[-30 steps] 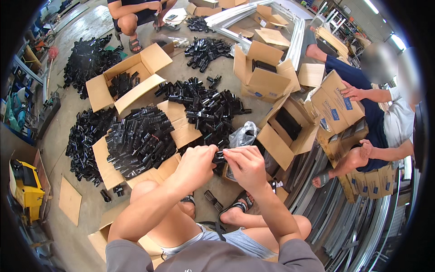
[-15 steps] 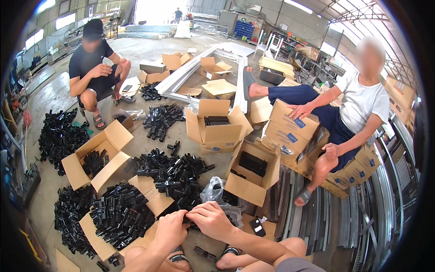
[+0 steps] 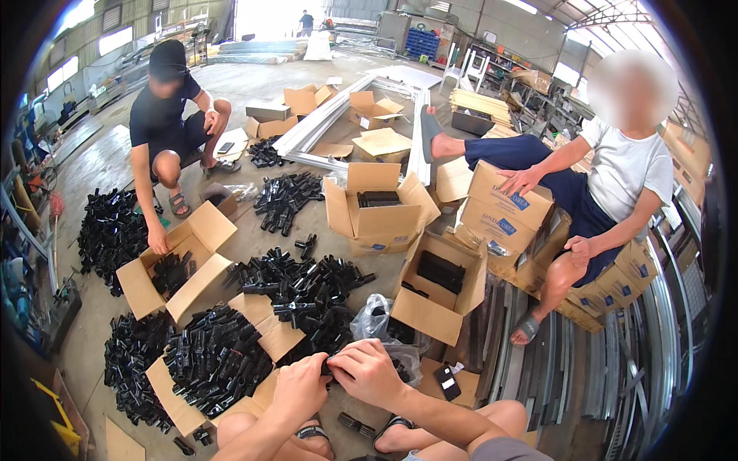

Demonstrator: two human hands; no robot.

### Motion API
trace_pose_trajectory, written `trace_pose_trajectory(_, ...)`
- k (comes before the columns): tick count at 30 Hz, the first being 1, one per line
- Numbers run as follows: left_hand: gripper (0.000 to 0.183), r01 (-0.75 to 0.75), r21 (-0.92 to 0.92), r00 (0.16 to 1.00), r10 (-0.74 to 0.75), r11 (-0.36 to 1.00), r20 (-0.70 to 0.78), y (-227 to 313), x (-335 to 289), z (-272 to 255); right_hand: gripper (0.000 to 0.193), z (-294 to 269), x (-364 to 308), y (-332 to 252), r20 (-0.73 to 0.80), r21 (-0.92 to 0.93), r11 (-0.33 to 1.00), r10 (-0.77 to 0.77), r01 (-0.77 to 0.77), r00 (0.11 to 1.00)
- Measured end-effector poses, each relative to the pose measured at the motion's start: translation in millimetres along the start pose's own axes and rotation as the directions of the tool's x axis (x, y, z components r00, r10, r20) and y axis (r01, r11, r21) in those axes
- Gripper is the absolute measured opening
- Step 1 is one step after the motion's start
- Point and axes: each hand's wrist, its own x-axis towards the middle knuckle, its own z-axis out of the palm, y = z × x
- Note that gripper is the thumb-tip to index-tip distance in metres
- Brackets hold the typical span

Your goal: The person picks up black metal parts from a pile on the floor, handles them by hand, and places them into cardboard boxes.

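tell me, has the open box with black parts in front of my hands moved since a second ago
Cannot tell. The camera tilted up, so the open box shifts in the picture, but it sits beside the same clear plastic bag and black parts pile as before.

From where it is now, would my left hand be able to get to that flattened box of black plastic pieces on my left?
Probably yes. Your left hand, joined with the right hand on a small black piece, sits just beside the flattened box heaped with black pieces. Nothing stands between them, though it would have to let go first.
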Motion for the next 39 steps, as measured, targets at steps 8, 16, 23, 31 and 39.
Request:
trace_pose_trajectory(8, 0.048, -0.005, 0.001, 0.996, 0.005, 1.000, -0.090, -8.7, -5.2, 8.0, 0.015, -8.8, 5.7, -6.2, -0.098, 0.037, 0.995, -0.086, 0.090, 0.992)
trace_pose_trajectory(16, 0.050, 0.389, -0.713, 0.914, -0.340, 0.584, 0.221, -0.5, 7.0, -17.4, 0.017, 64.6, -105.0, 127.7, -0.088, 0.032, 0.658, 0.751, -0.752, 0.654)
trace_pose_trajectory(23, 0.041, 0.266, -0.958, 0.936, -0.209, -0.110, 0.284, -9.9, 9.8, -18.2, 0.033, 159.7, -210.2, 216.6, 0.454, -0.635, 0.426, 0.880, -0.645, 0.135)
trace_pose_trajectory(31, 0.038, 0.200, -0.955, 0.949, -0.198, -0.218, 0.244, -13.5, 10.0, -18.7, 0.032, 189.8, -223.5, 220.8, 0.520, -0.664, 0.506, 0.842, -0.550, 0.148)
trace_pose_trajectory(39, 0.035, 0.095, -0.963, 0.976, -0.166, -0.252, 0.139, -8.6, 18.0, -13.2, 0.033, 172.3, -234.3, 215.6, 0.466, -0.595, 0.457, 0.867, -0.662, 0.180)
